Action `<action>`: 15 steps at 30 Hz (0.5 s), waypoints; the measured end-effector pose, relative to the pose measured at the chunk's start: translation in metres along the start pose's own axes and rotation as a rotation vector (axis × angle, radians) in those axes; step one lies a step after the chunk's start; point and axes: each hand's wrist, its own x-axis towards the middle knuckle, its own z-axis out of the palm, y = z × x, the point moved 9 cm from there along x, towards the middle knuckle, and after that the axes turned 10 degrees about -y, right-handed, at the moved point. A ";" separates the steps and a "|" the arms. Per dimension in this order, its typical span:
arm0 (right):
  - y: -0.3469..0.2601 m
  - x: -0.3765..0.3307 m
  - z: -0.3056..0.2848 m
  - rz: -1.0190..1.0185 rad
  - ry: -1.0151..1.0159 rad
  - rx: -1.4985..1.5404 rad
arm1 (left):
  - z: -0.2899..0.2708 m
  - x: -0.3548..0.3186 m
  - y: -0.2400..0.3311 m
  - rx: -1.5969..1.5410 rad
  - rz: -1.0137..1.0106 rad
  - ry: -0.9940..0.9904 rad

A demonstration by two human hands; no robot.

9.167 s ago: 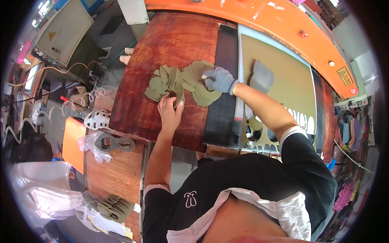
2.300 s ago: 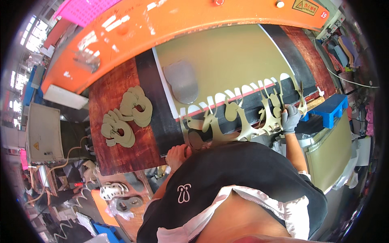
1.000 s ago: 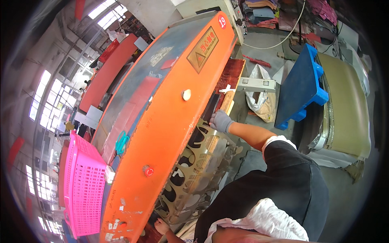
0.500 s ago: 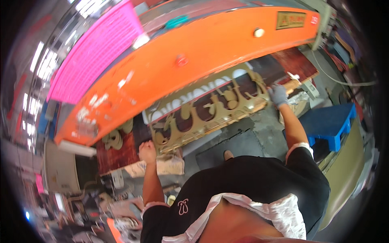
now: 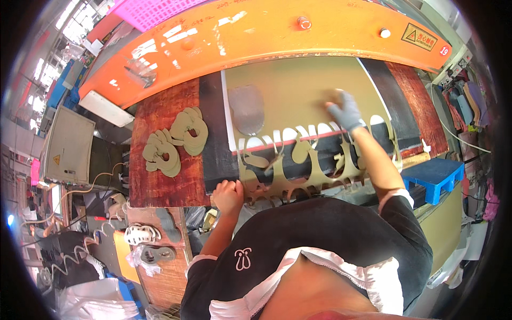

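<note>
My left hand (image 5: 228, 196) is curled closed at the near left corner of an olive sheet with cut-outs (image 5: 298, 180); its fingertips are partly hidden. That sheet's cut part, a web of U-shaped openings, sags over the table's front edge against my shirt. My right hand (image 5: 345, 111), in a grey glove with bare fingertips, is over the uncut olive sheet (image 5: 304, 80), fingers stretched out and slightly blurred. Whether it touches the surface I cannot tell. A flat grey rounded piece (image 5: 246, 109) lies on the sheet's left part.
Stacked olive cut pieces with holes (image 5: 189, 130) lie on the red-brown board (image 5: 178, 192) at left. An orange machine beam (image 5: 256, 40) spans the far side, bearing a pink basket (image 5: 154, 13). A blue pallet (image 5: 434, 178) is at right; shoe soles (image 5: 158, 254) lie on a lower-left bench.
My right hand has left the cut-out sheet's right end and moved inward over the uncut part. The cut-out sheet is nearer my body, and more uncut sheet shows. My view has shifted.
</note>
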 end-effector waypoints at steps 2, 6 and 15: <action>-0.069 -0.010 0.050 -0.017 -0.200 0.087 | -0.027 -0.051 0.000 -0.186 -0.015 -0.095; -0.217 0.005 0.147 -0.010 -0.527 0.013 | -0.070 -0.051 -0.033 -0.449 -0.032 0.118; -0.314 0.048 0.299 0.243 -0.858 -0.402 | 0.021 0.040 -0.142 -0.459 0.030 0.100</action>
